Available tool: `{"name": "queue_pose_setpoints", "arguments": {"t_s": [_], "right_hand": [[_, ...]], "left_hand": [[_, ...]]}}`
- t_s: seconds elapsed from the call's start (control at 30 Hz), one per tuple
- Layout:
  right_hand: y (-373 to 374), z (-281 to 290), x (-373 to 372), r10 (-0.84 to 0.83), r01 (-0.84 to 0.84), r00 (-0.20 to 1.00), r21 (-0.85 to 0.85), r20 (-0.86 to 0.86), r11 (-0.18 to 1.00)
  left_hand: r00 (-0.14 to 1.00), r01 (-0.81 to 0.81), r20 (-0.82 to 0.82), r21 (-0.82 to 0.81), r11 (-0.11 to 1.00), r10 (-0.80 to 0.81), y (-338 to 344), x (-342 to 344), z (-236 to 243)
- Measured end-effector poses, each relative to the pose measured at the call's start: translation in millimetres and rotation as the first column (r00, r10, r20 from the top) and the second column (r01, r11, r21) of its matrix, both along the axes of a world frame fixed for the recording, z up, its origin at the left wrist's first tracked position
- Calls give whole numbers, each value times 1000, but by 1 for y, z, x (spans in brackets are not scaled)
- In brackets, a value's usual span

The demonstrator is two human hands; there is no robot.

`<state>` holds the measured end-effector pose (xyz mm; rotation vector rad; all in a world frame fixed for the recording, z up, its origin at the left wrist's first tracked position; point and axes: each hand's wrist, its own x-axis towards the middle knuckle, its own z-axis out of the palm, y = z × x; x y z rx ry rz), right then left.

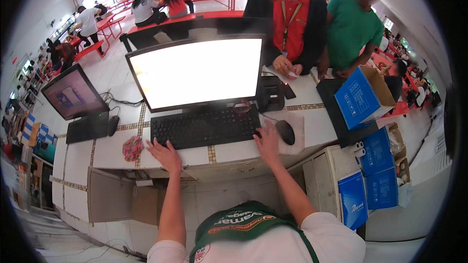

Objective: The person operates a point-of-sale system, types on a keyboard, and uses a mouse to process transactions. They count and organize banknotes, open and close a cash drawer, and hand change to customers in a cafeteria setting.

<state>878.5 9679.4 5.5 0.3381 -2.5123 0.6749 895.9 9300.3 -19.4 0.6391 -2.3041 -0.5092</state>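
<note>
My left hand (pixel 165 156) lies at the lower left corner of a black keyboard (pixel 204 127), its fingers spread and nothing in them. At the keyboard's right end rests my right hand (pixel 268 141), also empty, fingers stretched out and one fingertip touching the edge keys. Just right of that hand, a black mouse (pixel 285 132) sits on a pale pad (pixel 297 144). Behind the keyboard stands a large monitor (pixel 197 74) with a bright white screen. A crumpled pink and green cloth (pixel 132 148) lies on the counter left of my left hand.
A second monitor (pixel 74 92), keyboard (pixel 87 127) and mouse (pixel 113 125) stand at the left. Blue cardboard boxes (pixel 360 98) crowd the right side by a drawer cabinet (pixel 319 180). Two people stand across the white tiled counter (pixel 229 154); one's hands (pixel 287 65) hold something small.
</note>
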Motion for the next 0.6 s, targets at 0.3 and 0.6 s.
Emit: {"name": "queue_pose_setpoints", "arguments": {"t_s": [0.3,0.6], "right_hand": [[-1,-6,-6,-7,-5,999,-258,-45,966],[60,12,-15,-303,315,946,106,-114,943]], "left_hand": [[997,-12,74,19,1000,11,2,-8,8],[995,-26,95,21,999,24,1,-12,8]]}}
